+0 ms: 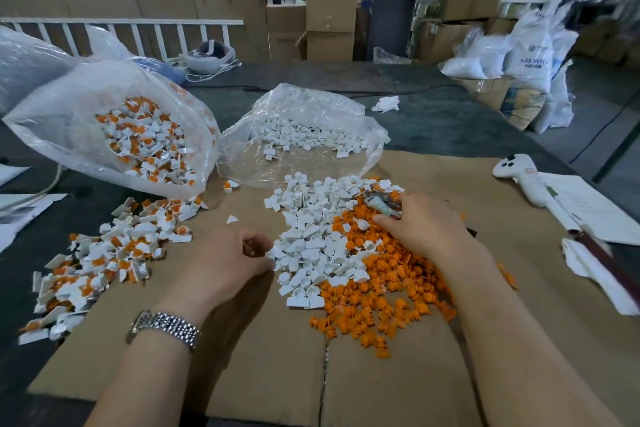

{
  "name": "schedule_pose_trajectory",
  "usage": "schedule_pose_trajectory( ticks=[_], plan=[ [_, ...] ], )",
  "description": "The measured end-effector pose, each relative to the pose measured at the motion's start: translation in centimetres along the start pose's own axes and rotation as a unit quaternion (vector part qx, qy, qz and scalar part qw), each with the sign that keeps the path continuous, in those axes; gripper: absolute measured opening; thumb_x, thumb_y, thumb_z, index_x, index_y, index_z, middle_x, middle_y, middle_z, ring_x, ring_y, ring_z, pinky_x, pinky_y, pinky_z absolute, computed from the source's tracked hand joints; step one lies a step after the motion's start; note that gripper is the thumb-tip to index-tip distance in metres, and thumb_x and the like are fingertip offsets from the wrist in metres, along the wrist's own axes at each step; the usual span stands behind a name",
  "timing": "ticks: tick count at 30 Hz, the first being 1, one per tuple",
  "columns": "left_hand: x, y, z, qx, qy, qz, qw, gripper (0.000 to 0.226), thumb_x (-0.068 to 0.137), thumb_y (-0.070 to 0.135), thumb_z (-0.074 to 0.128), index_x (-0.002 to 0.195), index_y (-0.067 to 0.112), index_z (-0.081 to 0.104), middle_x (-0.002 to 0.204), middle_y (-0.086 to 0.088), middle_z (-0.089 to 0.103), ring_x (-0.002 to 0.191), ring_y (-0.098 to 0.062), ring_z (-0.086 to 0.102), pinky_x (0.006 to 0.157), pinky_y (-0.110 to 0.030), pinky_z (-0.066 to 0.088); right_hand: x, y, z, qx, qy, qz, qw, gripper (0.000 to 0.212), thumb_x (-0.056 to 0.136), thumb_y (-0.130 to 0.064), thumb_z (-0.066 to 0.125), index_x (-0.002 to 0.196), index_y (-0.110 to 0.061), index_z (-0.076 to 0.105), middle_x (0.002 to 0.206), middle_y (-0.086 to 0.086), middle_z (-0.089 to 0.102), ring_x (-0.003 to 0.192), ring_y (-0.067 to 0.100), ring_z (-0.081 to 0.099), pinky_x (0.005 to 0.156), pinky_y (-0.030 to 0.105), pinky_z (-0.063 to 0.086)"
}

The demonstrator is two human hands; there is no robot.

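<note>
A heap of loose white plastic parts [311,246] lies on a cardboard sheet [263,374], merging on its right into a heap of orange plastic plugs [377,295]. My left hand [232,260], a metal watch on its wrist, sits at the white heap's left edge with curled fingers pinching a white part. My right hand [426,225] rests on top of the orange heap. Its thumb and fingers close on a small blurred grey object [381,206].
A pile of joined white-and-orange pieces [104,253] spreads at the left. Behind it are a clear bag of the same pieces [138,142] and a clear bag of white parts [304,132]. A white controller [519,173] and papers [588,204] lie at the right.
</note>
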State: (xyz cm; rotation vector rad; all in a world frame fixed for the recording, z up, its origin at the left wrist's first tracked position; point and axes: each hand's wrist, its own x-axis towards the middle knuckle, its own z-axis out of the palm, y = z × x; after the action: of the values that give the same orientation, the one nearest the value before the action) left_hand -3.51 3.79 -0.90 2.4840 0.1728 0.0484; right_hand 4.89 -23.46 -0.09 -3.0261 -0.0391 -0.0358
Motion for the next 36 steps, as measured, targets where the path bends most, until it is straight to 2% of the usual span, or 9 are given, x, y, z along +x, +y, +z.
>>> schedule_pose_trajectory(
  ticks=[6,10,13,16,19,26,30,33,36],
  plan=[
    [0.3,0.5,0.6,-0.035,0.025,-0.013,0.999,0.016,0.084,0.010,0.080,0.088,0.021,0.069,0.087,0.003,0.070,0.085,-0.014,0.066,0.072,-0.029,0.054,0.2,-0.2,-1.0,0.008,-0.036,-0.024,0.999,0.063,0.090,-0.066,0.057,0.131,-0.018,0.055,0.132,0.010,0.052,0.121,0.031,0.052,0.097,0.046,0.048],
    [0.5,0.5,0.4,-0.066,0.053,0.001,0.996,0.020,0.079,0.006,0.081,0.084,0.017,0.066,0.081,0.002,0.071,0.077,-0.015,0.067,0.064,-0.026,0.050,-0.3,-1.0,-2.7,0.061,0.031,-0.148,0.987,0.027,0.088,-0.038,0.074,0.113,-0.030,0.066,0.107,-0.007,0.058,0.104,0.014,0.057,0.078,0.027,0.044],
    [0.6,0.6,0.3,-0.080,0.076,0.019,0.994,0.018,0.081,0.010,0.080,0.086,0.019,0.066,0.086,0.002,0.069,0.078,-0.014,0.066,0.063,-0.024,0.049,-0.9,-2.2,-3.0,0.103,-0.055,-0.190,0.975,0.013,0.084,-0.031,0.080,0.096,-0.027,0.073,0.091,-0.015,0.064,0.086,0.007,0.061,0.066,0.020,0.045],
    [0.9,1.0,0.2,-0.107,0.068,0.037,0.991,0.013,0.085,0.016,0.077,0.086,0.025,0.068,0.088,0.005,0.070,0.078,-0.012,0.067,0.066,-0.023,0.053,-1.3,-2.9,-2.4,0.110,-0.103,-0.186,0.971,0.025,0.079,-0.035,0.084,0.098,-0.023,0.074,0.090,-0.013,0.065,0.088,0.010,0.064,0.077,0.032,0.055],
    [1.5,1.8,0.3,-0.182,0.039,0.037,0.982,0.010,0.088,0.015,0.076,0.089,0.024,0.071,0.083,0.001,0.074,0.069,-0.009,0.071,0.059,-0.017,0.055,-1.3,-3.2,-2.1,0.089,-0.085,-0.176,0.977,0.026,0.080,-0.035,0.083,0.100,-0.024,0.073,0.095,-0.009,0.066,0.090,0.014,0.064,0.079,0.036,0.056],
    [3.5,3.7,0.9,-0.420,-0.064,0.021,0.905,0.016,0.090,0.002,0.075,0.105,0.007,0.070,0.087,-0.006,0.078,0.089,-0.031,0.078,0.079,-0.029,0.062,-1.3,-3.3,-1.3,0.060,0.009,-0.193,0.979,0.009,0.093,-0.025,0.067,0.099,-0.022,0.074,0.101,-0.002,0.071,0.094,0.017,0.064,0.079,0.033,0.055],
    [3.6,3.6,1.8,-0.531,-0.084,0.018,0.843,0.022,0.087,-0.014,0.068,0.105,-0.001,0.068,0.086,-0.011,0.073,0.093,-0.036,0.077,0.080,-0.030,0.062,-1.2,-2.3,-1.5,0.226,0.045,-0.181,0.956,0.010,0.090,-0.016,0.068,0.097,-0.023,0.069,0.099,-0.007,0.068,0.087,0.007,0.065,0.077,0.023,0.054],
    [3.5,3.2,2.1,-0.590,-0.104,0.006,0.801,0.028,0.078,-0.016,0.070,0.103,-0.002,0.069,0.088,-0.019,0.075,0.092,-0.034,0.077,0.075,-0.025,0.061,-1.5,-2.0,-1.5,0.385,0.011,-0.156,0.910,0.014,0.089,-0.012,0.071,0.095,-0.023,0.065,0.086,-0.003,0.076,0.083,0.008,0.073,0.080,0.032,0.061],
    [3.4,2.8,2.4,-0.610,-0.104,-0.001,0.786,0.031,0.069,-0.007,0.075,0.100,-0.002,0.073,0.090,-0.022,0.075,0.091,-0.035,0.076,0.074,-0.024,0.061,-1.7,-2.1,-1.2,0.454,0.006,-0.148,0.879,0.013,0.092,-0.015,0.071,0.096,-0.021,0.060,0.072,-0.001,0.076,0.084,0.011,0.075,0.081,0.034,0.061]
  ],
)
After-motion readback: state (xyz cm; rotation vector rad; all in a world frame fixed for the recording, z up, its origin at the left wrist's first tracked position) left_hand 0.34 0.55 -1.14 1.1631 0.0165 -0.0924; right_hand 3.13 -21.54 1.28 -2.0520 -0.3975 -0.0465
